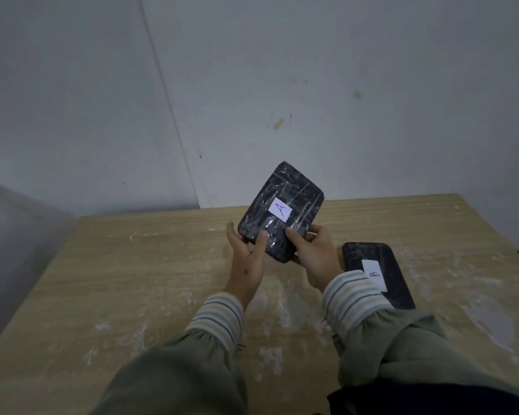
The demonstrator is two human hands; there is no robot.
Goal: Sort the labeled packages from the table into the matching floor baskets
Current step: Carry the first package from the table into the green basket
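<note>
A black plastic-wrapped package (294, 193) with a white label marked "A" is held tilted above the wooden table (132, 280), its label facing me. My left hand (247, 265) grips its lower left corner, thumb on the front. My right hand (315, 259) grips its lower right edge. A second black package (381, 265) with a white label marked "B" lies flat on the table to the right, partly hidden by my right sleeve. No floor baskets are in view.
The table is streaked with white smears and stands against a pale wall (312, 85). Its left edge drops off to a grey floor area (18, 265). The table's right edge runs near the frame's right side.
</note>
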